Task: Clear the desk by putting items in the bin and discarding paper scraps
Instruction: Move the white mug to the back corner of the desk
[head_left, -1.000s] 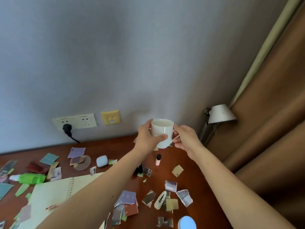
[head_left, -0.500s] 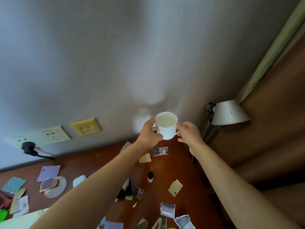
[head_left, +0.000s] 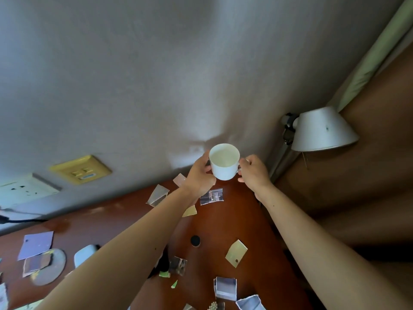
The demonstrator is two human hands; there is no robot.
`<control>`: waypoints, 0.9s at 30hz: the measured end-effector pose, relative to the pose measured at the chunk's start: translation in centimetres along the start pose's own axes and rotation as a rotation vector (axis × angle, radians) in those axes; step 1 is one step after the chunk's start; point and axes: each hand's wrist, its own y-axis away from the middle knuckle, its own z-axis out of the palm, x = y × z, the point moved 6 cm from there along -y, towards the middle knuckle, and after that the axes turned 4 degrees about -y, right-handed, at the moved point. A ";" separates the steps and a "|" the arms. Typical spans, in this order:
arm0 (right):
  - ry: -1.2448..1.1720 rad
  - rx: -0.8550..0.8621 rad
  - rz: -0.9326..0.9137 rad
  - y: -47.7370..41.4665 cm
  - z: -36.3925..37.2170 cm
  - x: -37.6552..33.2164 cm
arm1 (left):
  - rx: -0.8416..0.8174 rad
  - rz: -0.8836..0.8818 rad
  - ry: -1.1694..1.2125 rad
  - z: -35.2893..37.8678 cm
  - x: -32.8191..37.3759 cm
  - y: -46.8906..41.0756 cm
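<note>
A white cup [head_left: 224, 164] is held above the far right corner of the brown desk [head_left: 223, 224], upright, with its empty inside showing. My left hand [head_left: 199, 175] wraps the cup's left side. My right hand [head_left: 253, 170] pinches its handle on the right. Paper scraps lie over the desk: a photo scrap [head_left: 211, 196] just under the cup, a pale yellow scrap [head_left: 236, 253], a purple sheet [head_left: 35, 244] and several more near the bottom edge. No bin is in view.
A white lamp [head_left: 321, 130] hangs over the desk's right end beside a brown curtain [head_left: 368, 175]. Wall sockets, a yellow one [head_left: 81, 169] and a white one [head_left: 24, 190], sit at left. A black-capped tube [head_left: 195, 241], a pale blue case [head_left: 84, 255] and a round coaster [head_left: 50, 267] rest on the desk.
Both hands have carried the cup further toward the far right corner near the wall. The view has tilted so that more wall and less of the desk show.
</note>
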 end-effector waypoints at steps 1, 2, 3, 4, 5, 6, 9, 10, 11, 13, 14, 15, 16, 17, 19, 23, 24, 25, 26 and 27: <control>0.005 0.001 0.003 -0.3 0.0 0.4 | 0.000 -0.009 -0.001 0.1 -0.3 -0.2; 0.009 0.002 0.008 -0.6 0.1 0.7 | 0.002 -0.021 -0.006 0.1 -0.7 -0.3; 0.011 0.001 0.012 -0.7 0.2 0.9 | 0.001 -0.033 -0.010 0.2 -1.0 -0.5; 0.011 0.001 0.016 -0.9 0.2 1.2 | -0.002 -0.042 -0.013 0.3 -1.3 -0.6; 0.007 0.004 0.021 -1.0 0.3 1.4 | -0.005 -0.046 -0.015 0.4 -1.5 -0.7; 0.002 0.008 0.026 -1.1 0.4 1.6 | -0.007 -0.046 -0.020 0.5 -1.7 -0.8; -0.005 0.006 0.040 -1.3 0.6 2.2 | -0.018 -0.048 -0.032 0.6 -1.9 -0.8; -0.007 0.005 0.044 -1.4 0.6 2.3 | -0.020 -0.044 -0.034 0.7 -1.9 -0.7; -0.009 0.004 0.048 -1.5 0.7 2.5 | -0.019 -0.040 -0.035 0.8 -1.8 -0.6; -0.014 0.003 0.052 -1.5 0.7 2.6 | -0.015 -0.030 -0.036 0.9 -1.5 -0.4; -0.020 0.002 0.057 -1.5 0.7 2.7 | -0.011 -0.028 -0.043 1.0 -1.3 -0.3; -0.028 0.004 0.063 -1.6 0.7 2.8 | -0.005 -0.029 -0.048 1.0 -1.2 -0.2; -0.036 0.006 0.072 -1.6 0.7 3.0 | -0.001 -0.029 -0.052 1.1 -1.0 0.0; -0.045 0.011 0.079 -1.7 0.7 3.2 | 0.000 -0.031 -0.059 1.2 -1.0 0.0; -0.067 0.016 0.095 -1.5 0.7 3.4 | 0.000 -0.030 -0.070 1.4 -1.1 0.2; -0.112 0.018 0.104 -1.1 0.7 3.7 | -0.009 -0.032 -0.070 1.6 -1.6 0.3; -0.130 0.018 0.112 -1.0 0.7 3.8 | -0.009 -0.032 -0.070 1.7 -1.6 0.4; -0.158 0.011 0.127 -0.9 0.8 4.0 | -0.008 -0.039 -0.064 1.7 -1.6 0.5; -0.186 -0.001 0.150 -0.6 0.9 4.1 | 0.000 -0.055 -0.050 1.6 -1.7 0.7; -0.210 -0.008 0.168 -0.3 1.0 4.5 | 0.012 -0.082 -0.034 1.6 -1.9 0.9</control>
